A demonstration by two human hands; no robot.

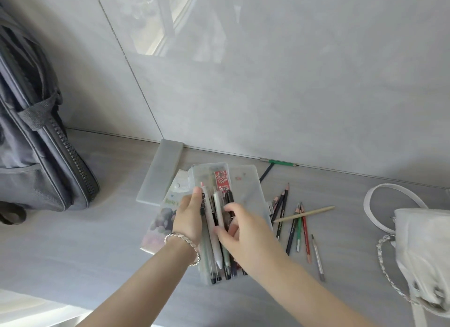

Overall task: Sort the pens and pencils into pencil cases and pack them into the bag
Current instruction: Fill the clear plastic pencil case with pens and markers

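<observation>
Plainly, you worked at a grey wood-grain desk (97, 258) set against a glossy grey tiled wall (316, 83) that mirrored a window. A dark grey bag (36, 156) stood at the desk's left end, and a white handbag (418, 248) with a chain strap lay at the right.

Mid-desk sat the clear pencil case (246, 188), lid open to the right, with pens (218, 229) packed inside. Your left grip (188, 217) clasped the case's left side, thumb on the pens. Your right grip (246, 234) lay over the pens; I could not tell whether it pinched one.

A frosted case (159, 173) rested closed by the wall, between bag and clear case, and a printed case (158, 219) lay partly under your left wrist. Loose pencils (300, 227) were scattered just right of the lid, and a green pencil (282, 162) lay along the wall.
</observation>
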